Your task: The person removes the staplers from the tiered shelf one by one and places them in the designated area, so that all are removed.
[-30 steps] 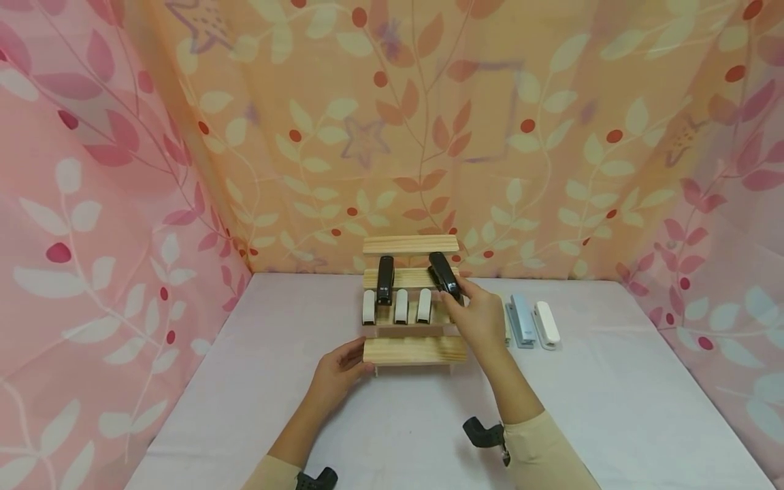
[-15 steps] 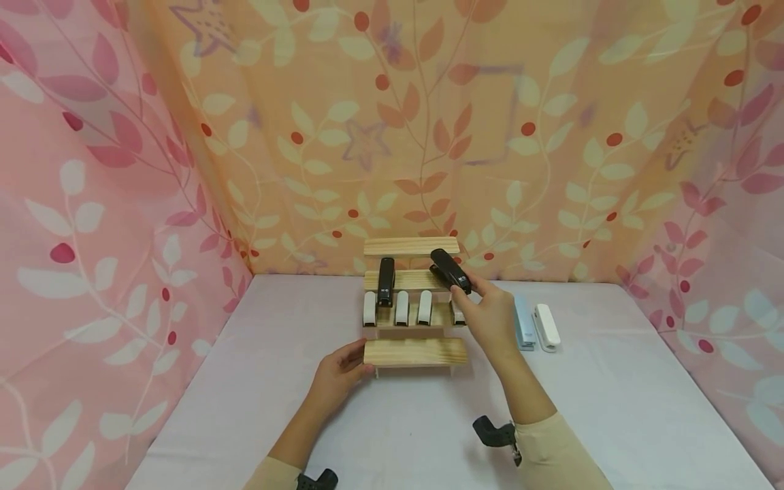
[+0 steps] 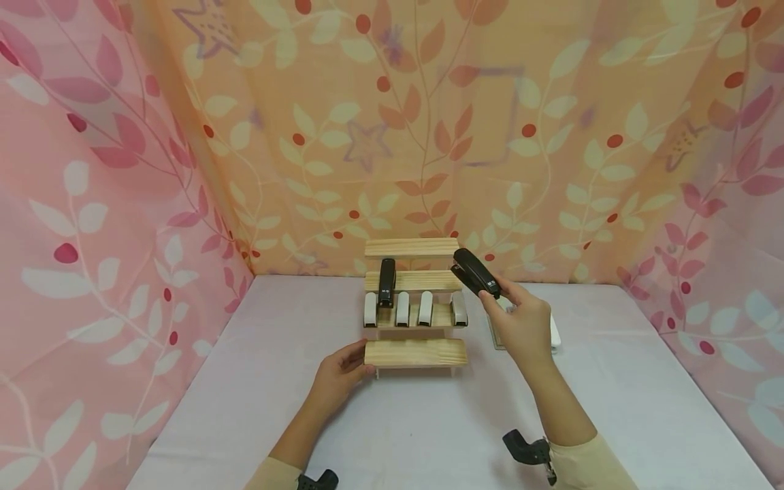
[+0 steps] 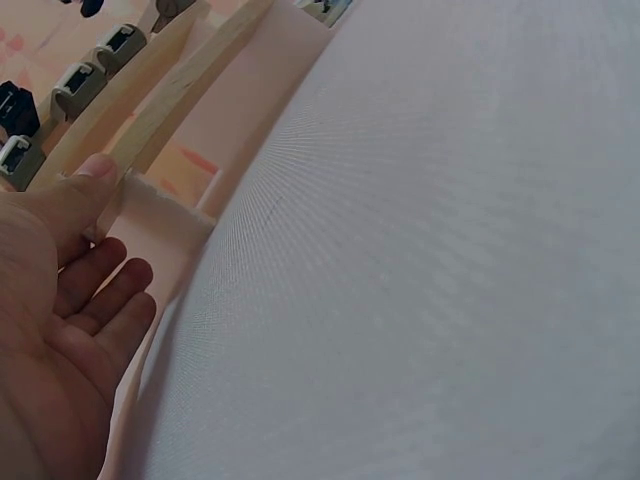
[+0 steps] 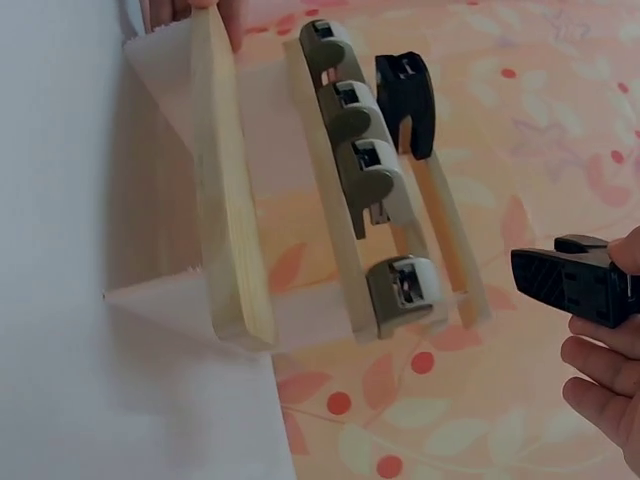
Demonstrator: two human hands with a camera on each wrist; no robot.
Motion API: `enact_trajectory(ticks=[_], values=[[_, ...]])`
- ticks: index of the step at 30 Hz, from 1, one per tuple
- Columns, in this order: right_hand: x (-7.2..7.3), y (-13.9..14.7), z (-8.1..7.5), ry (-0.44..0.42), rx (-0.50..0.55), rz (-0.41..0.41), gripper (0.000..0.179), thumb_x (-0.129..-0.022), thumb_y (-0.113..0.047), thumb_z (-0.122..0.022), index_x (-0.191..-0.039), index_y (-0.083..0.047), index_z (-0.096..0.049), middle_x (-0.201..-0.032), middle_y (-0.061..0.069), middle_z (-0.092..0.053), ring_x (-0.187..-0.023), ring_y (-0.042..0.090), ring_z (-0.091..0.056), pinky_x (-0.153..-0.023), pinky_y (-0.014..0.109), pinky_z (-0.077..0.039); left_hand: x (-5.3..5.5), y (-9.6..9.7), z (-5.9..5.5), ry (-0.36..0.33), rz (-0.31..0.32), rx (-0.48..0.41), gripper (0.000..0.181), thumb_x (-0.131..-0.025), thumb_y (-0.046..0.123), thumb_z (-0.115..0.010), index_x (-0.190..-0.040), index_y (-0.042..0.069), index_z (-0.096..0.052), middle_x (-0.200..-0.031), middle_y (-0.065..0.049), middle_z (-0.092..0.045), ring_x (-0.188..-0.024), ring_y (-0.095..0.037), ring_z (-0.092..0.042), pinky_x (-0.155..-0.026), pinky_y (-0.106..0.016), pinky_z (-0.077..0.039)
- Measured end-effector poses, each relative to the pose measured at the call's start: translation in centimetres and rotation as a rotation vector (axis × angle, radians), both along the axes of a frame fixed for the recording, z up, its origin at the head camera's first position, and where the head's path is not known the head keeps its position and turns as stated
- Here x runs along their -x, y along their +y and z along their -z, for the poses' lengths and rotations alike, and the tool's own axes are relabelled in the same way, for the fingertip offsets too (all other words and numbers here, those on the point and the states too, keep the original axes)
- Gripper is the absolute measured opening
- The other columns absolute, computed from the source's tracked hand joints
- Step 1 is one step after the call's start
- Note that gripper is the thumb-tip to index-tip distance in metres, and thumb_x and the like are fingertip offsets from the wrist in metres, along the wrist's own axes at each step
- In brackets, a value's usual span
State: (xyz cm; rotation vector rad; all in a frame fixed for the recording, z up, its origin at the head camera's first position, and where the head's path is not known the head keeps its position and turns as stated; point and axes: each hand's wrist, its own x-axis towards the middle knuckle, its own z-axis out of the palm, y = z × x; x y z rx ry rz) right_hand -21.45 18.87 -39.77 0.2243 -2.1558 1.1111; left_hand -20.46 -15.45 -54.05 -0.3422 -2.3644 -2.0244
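Observation:
My left hand [image 3: 338,374] grips the left end of the lowest step of a tiered wooden rack [image 3: 416,352], its thumb [image 4: 95,168] on the step's edge. Off the rack's right side, in the air, my right hand [image 3: 525,325] holds a black stapler [image 3: 476,272] by its near end, tilted. A second black stapler [image 3: 386,282] leans at the left of the rack's upper tier. Several white-and-grey staplers [image 5: 380,175] stand along the tier below it, with a wider gap before the rightmost one [image 5: 402,290].
On the white tabletop [image 3: 392,435], right of the rack, a pale stapler [image 3: 499,337] and a white stapler [image 3: 555,337] lie partly hidden behind my right hand. A floral cloth [image 3: 306,170] hangs behind the rack.
My right hand has carried the black stapler off the rack's upper tier, to the right. That uncovers the rightmost white stapler. The left hand stays on the rack.

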Motion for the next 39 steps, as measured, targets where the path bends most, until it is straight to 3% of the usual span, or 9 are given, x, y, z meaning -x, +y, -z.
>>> enact_trajectory(ticks=[11, 15, 19, 24, 30, 32, 33, 39], values=[[-2.7, 2.6, -1.0, -0.002, -0.01, 0.047, 0.04, -0.087, -0.01, -0.084, -0.126, -0.009, -0.074, -0.113, 0.012, -0.077, -0.106, 0.03, -0.073, -0.081, 0.0, -0.043, 0.0, 0.0, 0.2, 0.0, 0.0, 0.002, 0.063, -0.086, 0.018, -0.084, -0.142, 0.004, -0.059, -0.137, -0.016, -0.065, -0.129, -0.03, -0.062, -0.103, -0.027, -0.054], [-3.6, 3.7, -0.9, -0.004, -0.011, 0.066, 0.042, -0.086, -0.01, -0.084, -0.126, -0.011, -0.074, -0.114, 0.012, -0.077, -0.108, 0.005, -0.07, -0.085, -0.001, -0.044, 0.1, 0.0, 0.3, 0.003, 0.007, 0.002, 0.063, -0.086, 0.019, -0.084, -0.142, 0.004, -0.059, -0.138, -0.016, -0.064, -0.129, -0.031, -0.061, -0.104, -0.029, -0.054], [-4.2, 5.1, -0.7, -0.005, -0.024, 0.097, 0.042, -0.086, -0.01, -0.085, -0.126, -0.01, -0.074, -0.113, 0.013, -0.077, -0.104, -0.02, -0.057, -0.086, -0.001, -0.043, 0.2, -0.1, 0.2, 0.004, 0.002, 0.0, 0.063, -0.085, 0.019, -0.084, -0.141, 0.004, -0.06, -0.138, -0.015, -0.064, -0.129, -0.031, -0.061, -0.104, -0.03, -0.054], [-4.6, 6.8, -0.3, -0.02, -0.048, 0.15, 0.042, -0.087, -0.014, -0.085, -0.127, -0.01, -0.074, -0.114, 0.014, -0.076, -0.106, -0.017, -0.058, -0.087, -0.003, -0.042, 0.2, 0.0, 0.1, 0.006, -0.004, -0.007, 0.062, -0.085, 0.018, -0.085, -0.141, 0.005, -0.06, -0.137, -0.015, -0.065, -0.128, -0.031, -0.062, -0.105, -0.031, -0.054], [-4.8, 8.4, 0.7, -0.029, -0.044, 0.175, 0.041, -0.087, -0.015, -0.084, -0.127, -0.012, -0.074, -0.115, 0.014, -0.076, -0.106, -0.023, -0.054, -0.085, -0.003, -0.041, 0.1, 0.0, 0.3, -0.01, -0.012, 0.001, 0.063, -0.085, 0.019, -0.085, -0.141, 0.005, -0.06, -0.138, -0.015, -0.065, -0.128, -0.031, -0.062, -0.104, -0.03, -0.054], [-4.8, 8.9, 0.9, -0.04, -0.041, 0.188, 0.041, -0.088, -0.016, -0.084, -0.127, -0.013, -0.074, -0.116, 0.014, -0.076, -0.107, -0.023, -0.053, -0.082, -0.003, -0.042, 0.1, 0.0, 0.3, -0.016, -0.014, 0.0, 0.063, -0.085, 0.018, -0.085, -0.141, 0.005, -0.06, -0.138, -0.015, -0.064, -0.128, -0.031, -0.062, -0.104, -0.029, -0.054], [-4.8, 9.1, 1.0, -0.049, -0.041, 0.196, 0.041, -0.088, -0.017, -0.084, -0.128, -0.012, -0.074, -0.117, 0.014, -0.076, -0.11, -0.016, -0.059, -0.081, -0.004, -0.042, 0.1, 0.1, 0.3, -0.017, -0.014, 0.0, 0.063, -0.085, 0.018, -0.085, -0.141, 0.005, -0.06, -0.138, -0.015, -0.064, -0.128, -0.03, -0.062, -0.104, -0.029, -0.054], [-4.4, 10.5, 1.5, -0.065, -0.02, 0.214, 0.042, -0.089, -0.018, -0.083, -0.129, -0.013, -0.073, -0.118, 0.017, -0.074, -0.106, -0.022, -0.055, -0.071, -0.003, -0.043, 0.1, 0.1, 0.2, -0.011, -0.017, -0.003, 0.063, -0.085, 0.018, -0.085, -0.141, 0.005, -0.06, -0.139, -0.015, -0.064, -0.128, -0.03, -0.062, -0.104, -0.028, -0.054]])
